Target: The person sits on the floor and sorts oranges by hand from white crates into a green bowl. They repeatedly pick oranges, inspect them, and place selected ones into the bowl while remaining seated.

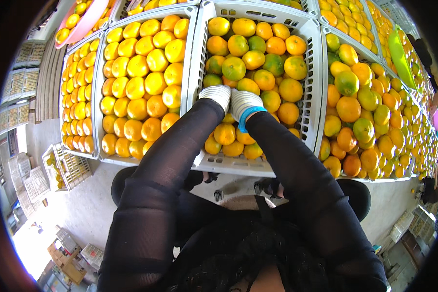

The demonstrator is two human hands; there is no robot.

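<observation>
A white plastic crate (204,54) in front of me holds loosely piled mandarins (264,79), some orange and some green-tinged. Over the left middle of this pile, my left hand (216,95) wears a striped knit glove. My right hand (245,103) presses close beside it in a matching glove with a blue cuff. The backs of both hands hide the fingers, so whether they grip a fruit cannot be seen. A yellow-orange mandarin (249,86) lies just beyond my right hand. Below my wrists more mandarins (225,134) show between the forearms.
To the left stands a crate of mandarins in neat rows (137,67). A heaped crate of mixed green and orange mandarins (365,109) adjoins on the right. A pink basin (85,27) and a green basin (401,58) rest on farther crates. A crate (71,166) sits on the floor.
</observation>
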